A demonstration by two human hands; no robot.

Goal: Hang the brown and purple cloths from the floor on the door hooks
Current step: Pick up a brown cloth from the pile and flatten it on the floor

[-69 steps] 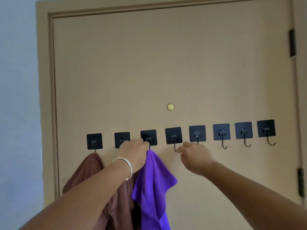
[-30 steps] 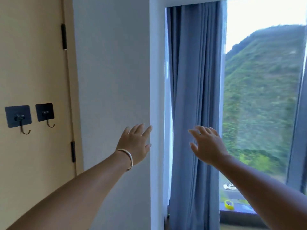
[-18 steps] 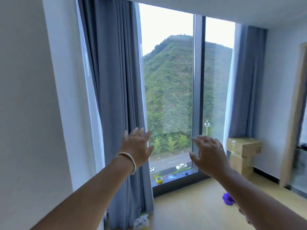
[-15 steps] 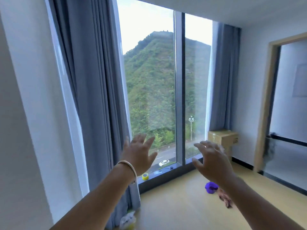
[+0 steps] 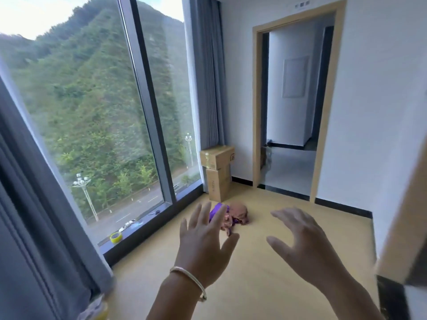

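A crumpled pile of cloths is lying on the yellow floor (image 5: 265, 262), near the window wall. The purple cloth (image 5: 216, 210) is sitting at the left of the pile, and the brown cloth (image 5: 239, 210) is bunched at the right, touching it. More brown and purple folds are trailing toward the camera from the pile; where one cloth ends and the other begins cannot be told there.

The left hand (image 5: 204, 248) is hovering in the foreground with fingers spread wide, holding nothing; its fingertips are overlapping the purple cloth in the view only. A thin bracelet (image 5: 189, 277) is sitting on the left wrist. The right hand (image 5: 307, 244) is hovering to the right, fingers spread and slightly bent, also holding nothing.

Two stacked cardboard boxes (image 5: 218, 172) are standing in the corner behind the pile, beside a grey curtain (image 5: 208, 72). A roll of yellow tape (image 5: 116, 237) and a pair of scissors (image 5: 154, 212) are lying on the window sill (image 5: 147, 221). An open doorway (image 5: 291, 107) is standing in the far wall.
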